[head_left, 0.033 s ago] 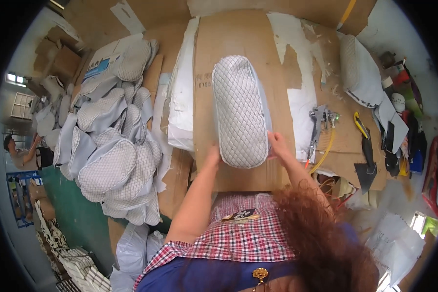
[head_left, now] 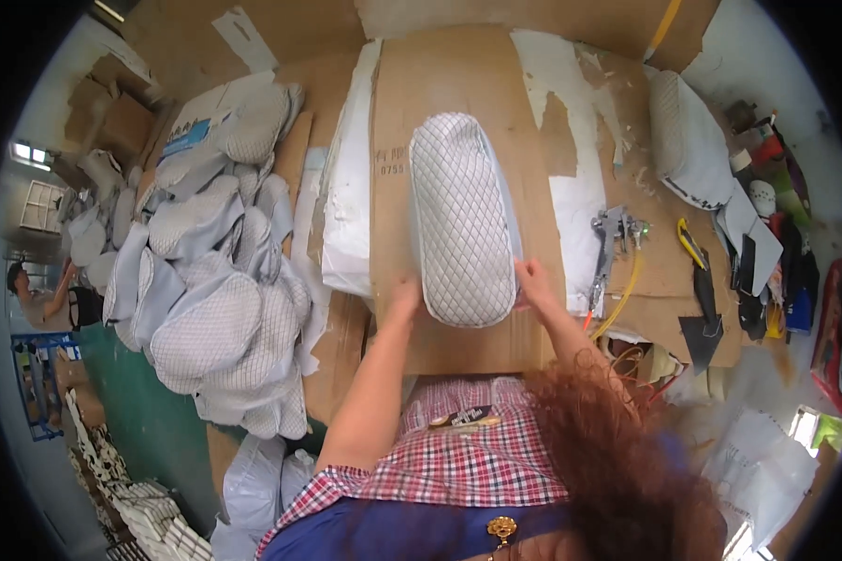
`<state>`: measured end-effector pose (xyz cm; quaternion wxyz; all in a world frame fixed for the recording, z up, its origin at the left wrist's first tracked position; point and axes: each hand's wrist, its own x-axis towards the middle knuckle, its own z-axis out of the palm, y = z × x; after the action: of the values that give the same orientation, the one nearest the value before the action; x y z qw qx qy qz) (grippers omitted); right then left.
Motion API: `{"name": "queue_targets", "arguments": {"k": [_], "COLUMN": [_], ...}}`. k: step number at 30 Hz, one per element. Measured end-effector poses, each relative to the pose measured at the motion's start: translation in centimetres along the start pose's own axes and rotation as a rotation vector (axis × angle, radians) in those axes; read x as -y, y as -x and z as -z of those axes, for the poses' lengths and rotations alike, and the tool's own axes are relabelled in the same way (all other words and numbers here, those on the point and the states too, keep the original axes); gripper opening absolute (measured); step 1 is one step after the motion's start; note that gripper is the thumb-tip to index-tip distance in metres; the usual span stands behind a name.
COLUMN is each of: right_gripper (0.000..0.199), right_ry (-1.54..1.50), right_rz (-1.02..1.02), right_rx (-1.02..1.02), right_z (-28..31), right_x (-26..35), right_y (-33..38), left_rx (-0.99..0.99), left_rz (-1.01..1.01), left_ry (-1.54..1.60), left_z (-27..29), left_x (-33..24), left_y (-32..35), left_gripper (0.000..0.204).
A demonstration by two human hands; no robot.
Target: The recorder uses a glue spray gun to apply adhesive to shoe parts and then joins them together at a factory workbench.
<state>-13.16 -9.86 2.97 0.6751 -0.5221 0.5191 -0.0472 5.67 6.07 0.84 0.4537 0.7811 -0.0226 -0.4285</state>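
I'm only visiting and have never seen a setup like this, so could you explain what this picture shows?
There's no machine handling things here, just a person's bare hands. A wide camera worn on the head looks down, which is why straight edges bend. The left hand and right hand are at either side of the near end of a pale quilted piece; the fingers are partly hidden. It's over cardboard. To the left is a heap of similar pieces; to the right lie a metal tool and a yellow hose.
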Motion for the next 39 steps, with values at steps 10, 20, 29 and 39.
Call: {"name": "queue_targets", "arguments": {"k": [10,20,29,39], "right_gripper": [0.017,0.056,0.076,0.061], "right_ry": [0.466,1.012,0.502,0.002], "right_rz": [0.542,0.741,0.781,0.744], "right_rx": [-0.385,-0.836,-0.771,0.098], "right_z": [-1.6,12.5,18.1,10.2], "right_x": [-3.8,-0.1,-1.0,9.2], "right_y": [0.7,0.6,0.4,31.4], "left_rx": [-0.322,-0.226,-0.184,-0.527], "left_rz": [-1.142,-1.021,-1.066,-0.585], "left_ry": [-1.091,-1.158,-0.816,-0.293], "left_z": [-5.8,-9.3,-4.2,18.6], "left_x": [-12.4,-15.7,-15.9,6.3], "left_y": [-2.3,-2.6,2.5,3.7], "left_gripper": [0.066,0.064,0.054,0.034]}}
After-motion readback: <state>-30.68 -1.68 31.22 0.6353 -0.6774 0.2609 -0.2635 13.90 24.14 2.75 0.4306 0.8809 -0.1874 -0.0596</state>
